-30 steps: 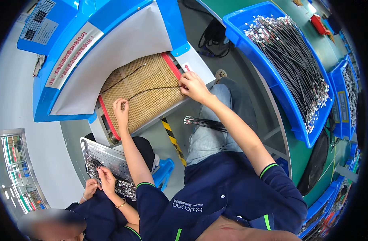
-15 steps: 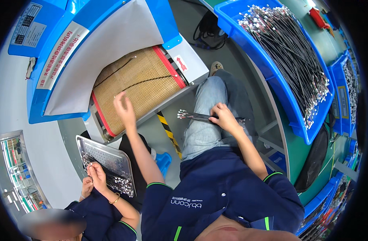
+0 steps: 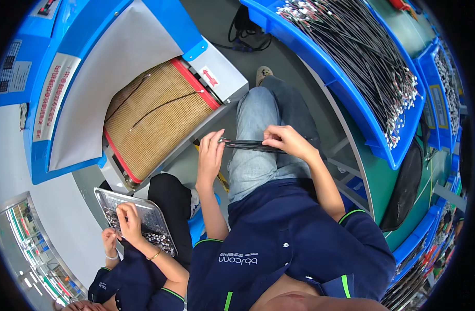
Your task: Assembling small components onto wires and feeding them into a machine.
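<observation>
Both hands meet at a bundle of black cables in the head view, the left hand point(image 3: 210, 158) at its pale connector ends and the right hand point(image 3: 289, 141) farther along it. Thumb and fingers of the right hand pinch the bundle point(image 3: 248, 145) from above; the left hand's fingers are bent beside the ends, and I cannot tell whether they grip. Stretched between the hands, the bundle lies across the wearer's jeans point(image 3: 253, 114). Ahead and to the left of the left hand, a tan mesh belt point(image 3: 147, 132) with red edges comes out of a blue machine point(image 3: 193, 31); two single cables, a nearer one point(image 3: 160, 105) and a farther one point(image 3: 126, 98), rest apart on it. Left of and behind the left hand, a co-worker's hands point(image 3: 128, 223) work over a metal tray point(image 3: 124, 197) holding more cables. To the right of the right hand and ahead, a blue bin point(image 3: 346, 98) brims with loose black cables point(image 3: 362, 57) tipped with pale connectors.
</observation>
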`<state>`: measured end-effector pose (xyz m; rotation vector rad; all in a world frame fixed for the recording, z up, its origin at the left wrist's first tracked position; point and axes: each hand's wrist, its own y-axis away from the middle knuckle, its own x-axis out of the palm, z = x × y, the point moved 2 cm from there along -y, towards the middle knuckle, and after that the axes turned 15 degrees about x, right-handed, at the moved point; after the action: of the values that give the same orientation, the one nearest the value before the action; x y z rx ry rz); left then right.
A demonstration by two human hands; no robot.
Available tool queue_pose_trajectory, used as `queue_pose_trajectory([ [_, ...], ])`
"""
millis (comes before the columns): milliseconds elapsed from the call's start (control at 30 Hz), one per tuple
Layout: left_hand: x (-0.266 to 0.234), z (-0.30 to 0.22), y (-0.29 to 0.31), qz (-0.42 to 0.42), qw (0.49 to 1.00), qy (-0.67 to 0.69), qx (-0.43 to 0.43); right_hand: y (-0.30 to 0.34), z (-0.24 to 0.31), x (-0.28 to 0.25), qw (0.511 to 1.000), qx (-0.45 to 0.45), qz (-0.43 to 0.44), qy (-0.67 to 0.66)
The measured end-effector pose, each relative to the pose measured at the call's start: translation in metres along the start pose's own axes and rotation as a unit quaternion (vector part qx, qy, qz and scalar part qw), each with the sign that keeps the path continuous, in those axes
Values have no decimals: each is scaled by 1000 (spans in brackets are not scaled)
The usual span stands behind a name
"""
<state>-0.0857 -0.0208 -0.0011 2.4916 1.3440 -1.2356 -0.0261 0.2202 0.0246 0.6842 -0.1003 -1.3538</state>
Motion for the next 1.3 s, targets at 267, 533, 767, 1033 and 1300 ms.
queue_pose_trajectory([
  [267, 22, -22, 0, 27, 998, 60, -2, 19, -12, -30, 997, -71, -34, 27],
  [533, 28, -42, 3, 56, 993, 91, -53, 44, -35, -71, 991, -81, -94, 54],
  [767, 67, -105, -29, 94, 983, 155, 21, 61, -16, -42, 963, -218, -99, 127],
  [1033, 52, -125, -34, 143, 963, 225, -31, 75, -7, -43, 952, -256, -133, 104],
  [1300, -10, -168, -34, 89, 985, 106, 99, 114, 56, -39, 935, -321, -124, 89],
])
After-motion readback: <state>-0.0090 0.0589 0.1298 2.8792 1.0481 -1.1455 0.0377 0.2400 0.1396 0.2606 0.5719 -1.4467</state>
